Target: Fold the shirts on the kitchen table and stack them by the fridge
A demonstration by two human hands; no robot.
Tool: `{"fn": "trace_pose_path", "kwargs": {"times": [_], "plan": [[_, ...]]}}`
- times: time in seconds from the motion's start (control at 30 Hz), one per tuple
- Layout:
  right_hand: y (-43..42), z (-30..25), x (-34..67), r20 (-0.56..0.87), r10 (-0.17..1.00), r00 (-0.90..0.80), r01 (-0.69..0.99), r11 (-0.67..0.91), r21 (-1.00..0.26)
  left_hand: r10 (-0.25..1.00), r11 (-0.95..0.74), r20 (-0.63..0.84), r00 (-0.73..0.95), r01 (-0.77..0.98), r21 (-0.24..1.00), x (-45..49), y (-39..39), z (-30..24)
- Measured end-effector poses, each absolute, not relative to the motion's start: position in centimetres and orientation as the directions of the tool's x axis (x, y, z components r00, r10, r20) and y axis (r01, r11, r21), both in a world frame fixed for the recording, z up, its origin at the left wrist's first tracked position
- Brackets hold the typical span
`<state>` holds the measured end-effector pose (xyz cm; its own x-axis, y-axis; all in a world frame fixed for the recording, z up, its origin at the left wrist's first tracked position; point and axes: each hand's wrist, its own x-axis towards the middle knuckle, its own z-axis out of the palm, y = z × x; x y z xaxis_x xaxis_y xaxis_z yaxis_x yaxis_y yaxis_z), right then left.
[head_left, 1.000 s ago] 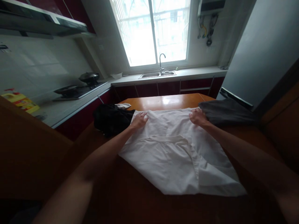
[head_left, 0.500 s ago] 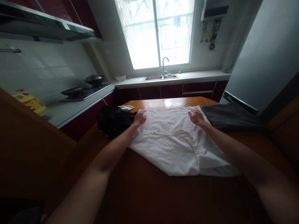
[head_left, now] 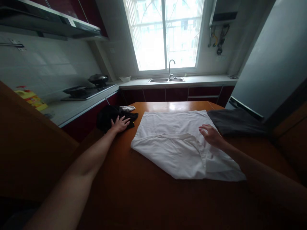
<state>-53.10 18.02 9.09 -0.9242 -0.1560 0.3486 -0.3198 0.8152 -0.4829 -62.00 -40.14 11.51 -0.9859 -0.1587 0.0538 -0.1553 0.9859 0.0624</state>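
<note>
The left hand (head_left: 120, 124) lay over a bunched black cloth (head_left: 105, 117), its fingers spread wide, and they touched the dark fabric without gripping it. Just beyond those fingers, a small pale cloth (head_left: 128, 108) stuck out from behind the black heap. To the right of the left fingers, across a strip of bare wooden table (head_left: 144, 201), lay the white garment (head_left: 165, 156), spread flat on its far part and doubled over on its near part, where a seamed band ran crosswise. The right hand (head_left: 212, 135) was over the right side of this garment, its fingers loosely bent, a little apart and holding nothing; whether they touched the fabric could not be told. The garment's far edge lay beyond the right fingertips, and its slanting near edge was on the person's side of them. To the right of the right fingers, and somewhat farther off, a dark grey cloth (head_left: 236, 121) lay flat beside the garment. Well beyond both hands stood a counter with a sink (head_left: 158, 80) and a curved faucet (head_left: 169, 68).
</note>
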Motion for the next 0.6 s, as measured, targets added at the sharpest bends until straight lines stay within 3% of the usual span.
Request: {"fn": "trace_pose_path", "kwargs": {"times": [0.07,0.13,0.23,0.33,0.4,0.6], "plan": [[18.0,9.6,-51.7,0.294,-0.159,-0.942,-0.296,0.807,-0.511,-0.142,0.989,0.111,-0.984,-0.135,0.064,-62.0,-39.6,12.3],[17.9,10.0,-50.2,0.224,-0.160,-0.961,-0.257,0.814,-0.521,-0.095,0.995,0.267,-0.959,-0.082,0.060,-61.2,-37.7,12.7],[17.6,10.6,-48.2,0.154,-0.203,-0.967,-0.254,0.833,-0.492,0.048,0.989,0.426,-0.903,0.102,0.105,-58.6,-33.1,12.6],[17.3,11.3,-46.4,0.073,-0.293,-0.953,-0.289,0.811,-0.509,0.276,0.909,0.273,-0.922,0.342,0.238,-55.4,-28.4,11.7],[17.0,11.7,-45.2,0.043,-0.333,-0.942,-0.305,0.794,-0.526,0.366,0.868,0.193,-0.910,0.409,0.281,-53.7,-26.2,10.9],[17.3,11.5,-41.2,0.108,-0.336,-0.936,-0.347,0.818,-0.458,0.315,0.854,0.201,-0.927,0.370,0.366,-52.0,-23.9,10.5]]}}
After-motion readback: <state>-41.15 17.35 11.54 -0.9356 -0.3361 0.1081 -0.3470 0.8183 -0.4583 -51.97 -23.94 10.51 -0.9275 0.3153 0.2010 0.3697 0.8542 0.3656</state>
